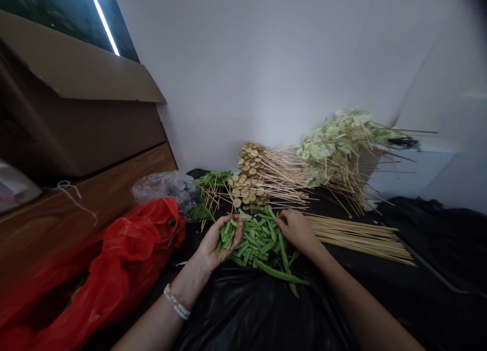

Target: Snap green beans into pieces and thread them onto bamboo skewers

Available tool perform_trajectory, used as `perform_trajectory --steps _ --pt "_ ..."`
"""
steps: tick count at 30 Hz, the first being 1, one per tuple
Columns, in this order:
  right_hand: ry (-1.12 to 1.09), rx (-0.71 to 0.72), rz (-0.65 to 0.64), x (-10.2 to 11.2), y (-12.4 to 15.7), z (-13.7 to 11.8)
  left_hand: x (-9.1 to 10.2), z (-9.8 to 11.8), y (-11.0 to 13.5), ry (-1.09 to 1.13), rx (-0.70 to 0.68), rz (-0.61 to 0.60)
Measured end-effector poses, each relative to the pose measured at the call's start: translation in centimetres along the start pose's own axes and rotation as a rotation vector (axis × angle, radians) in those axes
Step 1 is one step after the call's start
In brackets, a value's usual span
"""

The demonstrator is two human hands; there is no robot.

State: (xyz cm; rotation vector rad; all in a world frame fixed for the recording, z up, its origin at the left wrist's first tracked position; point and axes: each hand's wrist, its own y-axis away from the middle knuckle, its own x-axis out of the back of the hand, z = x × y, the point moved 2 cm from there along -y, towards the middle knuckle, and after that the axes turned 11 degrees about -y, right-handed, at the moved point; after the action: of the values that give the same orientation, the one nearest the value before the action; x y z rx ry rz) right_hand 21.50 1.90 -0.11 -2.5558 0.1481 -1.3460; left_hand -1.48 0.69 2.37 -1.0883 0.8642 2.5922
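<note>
My left hand [222, 242] is cupped palm up and holds a bunch of cut green bean pieces [227, 234]. My right hand [297, 230] rests at the far right edge of a heap of cut green beans [258, 242], its fingers curled down against the beans. Whether those fingers grip anything is hidden. A longer whole bean pod [281, 275] lies at the front of the heap. Just right of my right hand, a flat row of bare bamboo skewers [357, 238] lies on black plastic sheeting [258, 310].
Behind the hands lie skewered tan round slices [247, 181], skewered leafy greens [213, 179] and a pile of skewered pale cabbage [331, 145] against a white wall [247, 62]. On the left are a red plastic bag [129, 259], a clear plastic bag [163, 186] and a cardboard box [76, 97].
</note>
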Motion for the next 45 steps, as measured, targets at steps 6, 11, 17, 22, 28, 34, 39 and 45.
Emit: perform_trajectory --steps 6,11,17,22,28,34,39,45 --pt "0.066 -0.029 -0.001 -0.7 -0.1 0.0 0.4 0.0 -0.2 -0.020 0.024 -0.108" --pt "-0.021 0.041 0.023 0.4 -0.4 0.1 0.3 -0.2 -0.4 -0.053 -0.054 -0.226" --pt "-0.658 0.197 -0.192 1.1 0.3 -1.9 0.4 -0.3 -0.7 -0.446 -0.379 -0.083" --pt "-0.850 0.138 -0.372 0.9 1.4 -3.5 0.4 -0.4 -0.6 -0.637 -0.524 0.000" --pt "-0.700 0.221 -0.404 0.5 2.5 -5.4 0.2 -1.4 -0.5 -1.032 -0.627 -0.024" --pt "-0.020 0.488 -0.050 0.7 3.2 -6.7 0.0 -0.8 0.2 -1.654 -1.021 -0.037" --pt "0.242 0.631 0.071 -0.1 3.5 -7.0 0.1 -1.0 0.4 -1.848 -1.056 -0.082" --pt "0.247 0.768 0.222 -0.8 4.1 -7.7 0.0 -1.5 0.3 -1.872 -1.009 -0.080"
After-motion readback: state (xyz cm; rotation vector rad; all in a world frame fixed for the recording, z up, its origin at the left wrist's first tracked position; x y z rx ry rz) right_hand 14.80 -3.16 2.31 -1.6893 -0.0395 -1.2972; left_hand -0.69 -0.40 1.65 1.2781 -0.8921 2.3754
